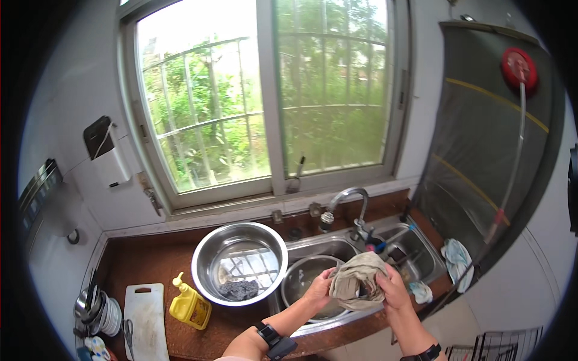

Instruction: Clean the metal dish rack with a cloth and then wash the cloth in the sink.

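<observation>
A crumpled beige cloth item (pixel 359 275) is held up between both hands, bunched into a rough ring with a dark opening in it. My left hand (pixel 321 286) grips its left edge. On the opposite side, my right hand (pixel 392 286) pinches the fabric with the thumb in front. Below them, a steel basin (pixel 293 289) sits in the larger bowl of the double sink, partly hidden by the cloth and my left hand. A second steel basin (pixel 197 270) stands on the counter to the left and holds a dark mesh-like wad (pixel 239 289) at its bottom.
Behind the sink rises a curved chrome faucet (pixel 361 198). A yellow pump bottle (pixel 192 307), a white cutting board (pixel 146 316), scissors (pixel 128 336) and stacked plates (pixel 109 313) occupy the left counter. Rags (pixel 457 261) hang at the right. A wire rack (pixel 492 345) stands lower right.
</observation>
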Available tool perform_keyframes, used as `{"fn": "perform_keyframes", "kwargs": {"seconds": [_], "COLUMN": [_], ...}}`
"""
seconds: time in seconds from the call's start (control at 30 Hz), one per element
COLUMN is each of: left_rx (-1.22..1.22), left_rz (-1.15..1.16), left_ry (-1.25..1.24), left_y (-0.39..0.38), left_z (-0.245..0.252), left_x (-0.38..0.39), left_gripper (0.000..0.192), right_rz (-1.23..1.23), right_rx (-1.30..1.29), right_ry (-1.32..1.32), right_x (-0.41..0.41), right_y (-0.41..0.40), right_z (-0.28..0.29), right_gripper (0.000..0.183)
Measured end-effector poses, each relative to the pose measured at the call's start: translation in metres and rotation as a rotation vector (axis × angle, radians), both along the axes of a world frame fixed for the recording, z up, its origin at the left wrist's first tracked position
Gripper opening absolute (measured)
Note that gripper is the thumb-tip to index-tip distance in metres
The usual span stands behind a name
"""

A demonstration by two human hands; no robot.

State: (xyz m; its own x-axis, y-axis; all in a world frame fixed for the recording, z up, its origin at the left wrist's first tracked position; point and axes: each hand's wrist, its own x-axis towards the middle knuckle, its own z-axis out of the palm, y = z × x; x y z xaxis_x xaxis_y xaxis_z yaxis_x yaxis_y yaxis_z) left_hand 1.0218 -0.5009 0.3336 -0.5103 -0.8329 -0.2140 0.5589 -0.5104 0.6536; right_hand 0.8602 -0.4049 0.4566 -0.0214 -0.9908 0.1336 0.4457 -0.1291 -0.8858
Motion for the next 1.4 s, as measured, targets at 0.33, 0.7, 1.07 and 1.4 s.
{"fn": "perform_keyframes", "kwargs": {"seconds": [0.33, 0.7, 1.07, 1.4], "left_rx": [-0.350, -0.500, -0.098, -0.306], "left_rz": [-0.835, -1.019, -0.975, -1.243], "left_ry": [-0.596, -0.388, -0.483, -0.672], "left_y": [0.126, 0.312, 0.392, 0.399], "left_z": [-0.016, -0.022, -0.053, -0.024], "left_x": [-0.091, -0.157, -0.186, -0.186], "left_gripper": [0.030, 0.047, 0.041, 0.041], "right_rz": [-0.219, -0.668, -0.678, -0.902], "right_rx": [0.117, 0.480, 0.661, 0.757], "right_ry": [0.121, -0.212, 0.227, 0.344], "right_x": [-0.062, -0.111, -0.095, -0.063], "right_y": [0.143, 0.343, 0.441, 0.485], "right_z": [0.002, -0.110, -0.139, -0.176], "right_gripper": [0.038, 0.033, 0.057, 0.022]}}
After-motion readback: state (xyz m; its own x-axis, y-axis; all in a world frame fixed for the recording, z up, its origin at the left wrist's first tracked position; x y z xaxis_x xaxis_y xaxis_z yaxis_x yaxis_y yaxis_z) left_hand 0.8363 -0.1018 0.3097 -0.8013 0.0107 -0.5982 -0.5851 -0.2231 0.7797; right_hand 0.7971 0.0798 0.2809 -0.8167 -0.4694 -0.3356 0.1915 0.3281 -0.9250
